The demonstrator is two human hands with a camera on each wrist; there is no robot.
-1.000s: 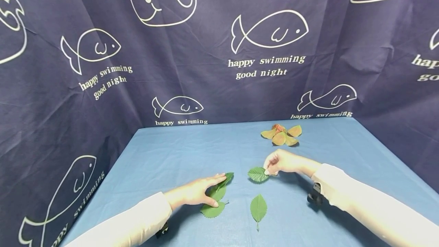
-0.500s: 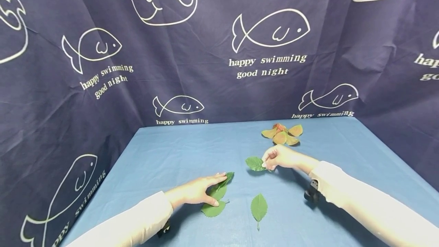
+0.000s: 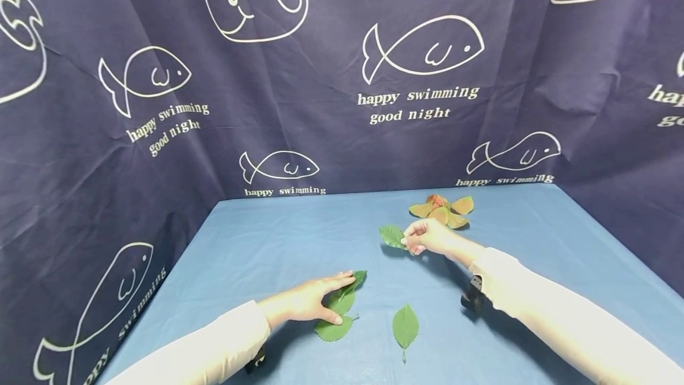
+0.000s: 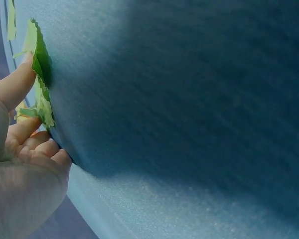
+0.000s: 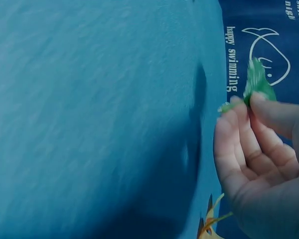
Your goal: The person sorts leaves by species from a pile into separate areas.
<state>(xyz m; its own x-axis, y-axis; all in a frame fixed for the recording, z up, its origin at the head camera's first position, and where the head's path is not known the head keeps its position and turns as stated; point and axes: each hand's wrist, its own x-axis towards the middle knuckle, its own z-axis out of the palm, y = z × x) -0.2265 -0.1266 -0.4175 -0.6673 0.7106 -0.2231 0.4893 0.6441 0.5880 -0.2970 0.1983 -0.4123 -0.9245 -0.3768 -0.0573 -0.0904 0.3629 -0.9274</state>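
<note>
My right hand (image 3: 435,237) pinches a green serrated leaf (image 3: 392,236) by its stem end, between thumb and fingertips. In the right wrist view the leaf (image 5: 260,82) stands up from the fingertips, with its shadow on the cloth. My left hand (image 3: 307,300) rests spread over several overlapping green leaves, its thumb on the lower leaf (image 3: 333,330) and its fingertips on the upper leaf (image 3: 361,279). Part of the middle leaf (image 3: 342,303) shows between thumb and fingers. To the right of these, a single green leaf (image 3: 405,324) lies flat with its stem toward the near edge.
At the back right, several yellow-orange leaves (image 3: 440,215) fan out from a reddish, bumpy piece (image 3: 437,201), close beyond the right hand. A blue cloth (image 3: 278,236) covers the table. Dark curtains (image 3: 320,94) with white fish drawings surround it.
My right hand has lifted its leaf and moved away from me and slightly left, nearer the yellow-orange leaves. The left hand and the leaves under it have stayed put.
</note>
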